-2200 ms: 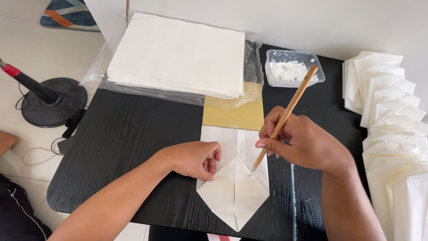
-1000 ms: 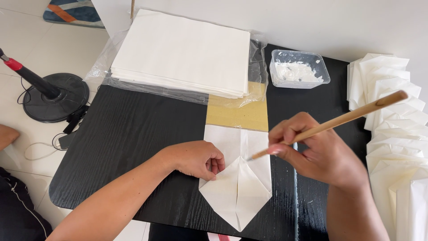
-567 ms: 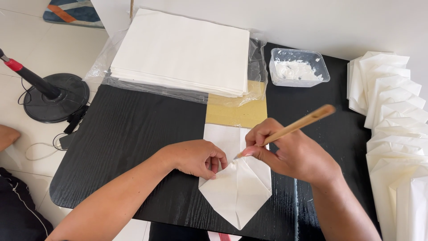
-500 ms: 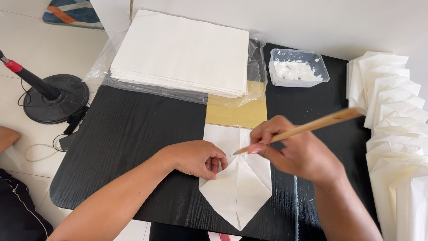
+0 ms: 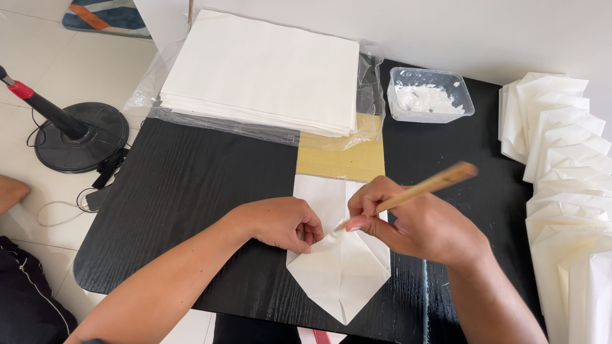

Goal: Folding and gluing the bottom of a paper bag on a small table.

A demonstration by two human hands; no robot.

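A black wood-grain table (image 5: 191, 191) stands against a pale wall over a light tiled floor, with the round black base of a stand (image 5: 80, 137) on the floor to its left.

Near the front edge of the table lies a white folded paper (image 5: 341, 267). Its lower end comes to a point aimed at the person, and two flaps meet along a centre seam. Its long axis runs from the far side toward the near edge, and its far end rests against a tan cardboard sheet (image 5: 341, 159).

The left hand (image 5: 280, 223) lies curled on the left side of the paper, fingers drawn together and pressing down at the fold. The right hand (image 5: 417, 226) has its fingers clamped on a wooden stick (image 5: 421, 188), held like a pen. The stick slants from upper right down to lower left, and its low tip touches the paper just beside the left fingertips.

Beyond the cardboard sits a thick stack of white sheets (image 5: 261, 70) on clear plastic wrap. To its right stands a clear plastic tub (image 5: 430, 95) with white paste inside. Along the right edge of the table, a row of finished folded papers (image 5: 561, 165) overlaps, one over the next.
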